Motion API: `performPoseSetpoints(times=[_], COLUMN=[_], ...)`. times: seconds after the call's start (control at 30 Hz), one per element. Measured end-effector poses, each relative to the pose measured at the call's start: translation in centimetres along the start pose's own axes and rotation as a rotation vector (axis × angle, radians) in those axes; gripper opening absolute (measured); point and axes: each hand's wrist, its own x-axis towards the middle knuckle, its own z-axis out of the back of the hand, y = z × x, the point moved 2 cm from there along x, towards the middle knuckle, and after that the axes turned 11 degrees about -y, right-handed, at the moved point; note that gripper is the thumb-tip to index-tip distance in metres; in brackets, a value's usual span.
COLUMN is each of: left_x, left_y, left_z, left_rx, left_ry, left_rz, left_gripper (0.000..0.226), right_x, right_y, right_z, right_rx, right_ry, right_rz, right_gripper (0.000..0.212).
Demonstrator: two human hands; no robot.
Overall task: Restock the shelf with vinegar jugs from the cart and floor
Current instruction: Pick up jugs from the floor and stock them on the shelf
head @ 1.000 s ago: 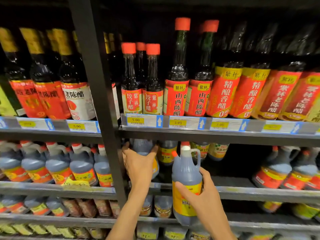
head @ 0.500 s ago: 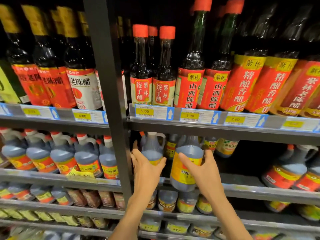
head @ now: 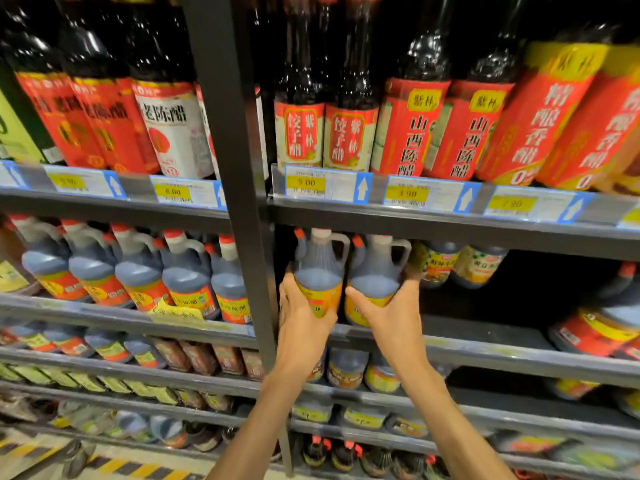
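Left hand [head: 304,317] grips one vinegar jug [head: 318,271]; right hand [head: 388,313] grips its neighbour [head: 375,271] at three o'clock, both on the shelf [head: 485,351] edge. Uneven pushing could knock them together or tip one off.

Above, tall dark glass bottles [head: 408,126] with red labels, packed side by side. Along the shelf edge, yellow price tags [head: 306,183] (blue arrows beside them). Lower down, small squat jars [head: 346,370]. At bottom left, yellow-and-black floor striping [head: 114,465].
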Motion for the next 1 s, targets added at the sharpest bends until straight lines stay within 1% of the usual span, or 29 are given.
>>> performPoseSetpoints(times=[0.1,0.17,0.23,0.37,0.47,0.6,0.8,1.0], left_x=[0.1,0.0,0.0,-0.1,-0.2,-0.1,-0.2,-0.3], left_y=[0.4,0.4,0.4,0.3,0.2,0.3,0.2,0.3], left_z=[-0.2,-0.3,-0.5,-0.6,-0.6,-0.6,-0.5,-0.5], left_rx=[0.023,0.053,0.085,0.136,0.159,0.177,0.159,0.126], left_ry=[-0.017,-0.012,-0.006,-0.030,-0.018,-0.008,-0.010,-0.017], left_rz=[-0.014,-0.026,-0.030,-0.040,-0.042,-0.047,-0.038,-0.043], left_gripper=[0.098,0.100,0.101,0.100,0.100,0.102,0.101,0.101], right_x=[0.1,0.0,0.0,0.5,0.5,0.6,1.0,0.9], right_y=[-0.7,-1.5,-2.2,-2.7,-3.0,-3.2,-3.6,-3.5], right_z=[0.4,1.0,1.5,1.7,1.6,1.6,1.6,1.8], right_rx=[0.006,-0.047,-0.107,-0.116,-0.125,-0.121,-0.123,-0.149], right_ry=[0.084,0.167,0.214,0.219,0.212,0.222,0.260,0.268], right_rz=[-0.001,0.016,0.026,-0.003,-0.002,-0.017,-0.045,-0.030], right_gripper=[0.104,0.103,0.100,0.099,0.096,0.099,0.102,0.095])
